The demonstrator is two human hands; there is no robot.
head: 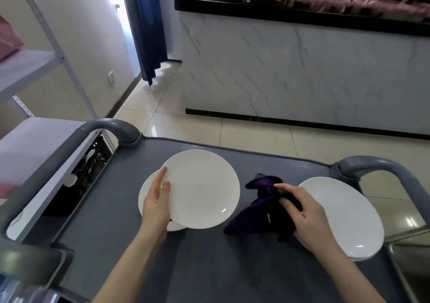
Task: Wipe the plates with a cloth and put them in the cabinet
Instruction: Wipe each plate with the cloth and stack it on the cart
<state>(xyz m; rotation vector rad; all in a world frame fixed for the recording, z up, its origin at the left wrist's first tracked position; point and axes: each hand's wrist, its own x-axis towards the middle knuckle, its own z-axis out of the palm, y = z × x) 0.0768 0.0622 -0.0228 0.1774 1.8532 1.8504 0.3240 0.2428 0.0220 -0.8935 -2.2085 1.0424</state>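
A white plate (204, 188) is tilted up over a second white plate (145, 198) on the grey cart top (209, 267). My left hand (157, 203) grips the upper plate by its left rim, thumb on top. My right hand (302, 212) is shut on a dark purple cloth (253, 214) that hangs down to the cart between the plates. A third white plate (349, 219) lies flat at the cart's right side, partly under my right hand.
The cart has grey handles at the far left (111, 126) and far right (381, 165). A white metal shelf rack (35, 139) stands to the left, with a black crate (93, 163) beneath. A marble-fronted counter (302, 70) stands across the tiled floor.
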